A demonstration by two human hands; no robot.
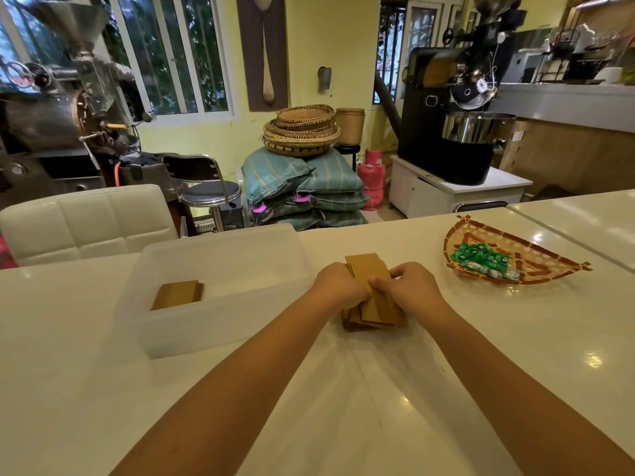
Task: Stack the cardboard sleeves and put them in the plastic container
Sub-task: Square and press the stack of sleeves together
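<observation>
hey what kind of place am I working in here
Probably a small coffee roastery or café workshop. A black coffee roaster with a steel cooling tray stands at the back right, an older metal roaster sits left, and stacked sacks lie by the wall.

Only the arms and hands were in shot, so not much to go on. The left forearm (240,372) ran in from about 7 o'clock and the right forearm (498,369) from about 5 o'clock. Both were bare skin along the whole visible length, right up to the frame edge. They looked smooth and fairly slim, ballooning wide near the bottom edge, which is just what that wide-angle lens does. The left hand (338,281) and right hand (410,285) were bare too, with rounded knuckles showing on the backs. Whether there was anything on the fingers was too small and soft to make out.
</observation>
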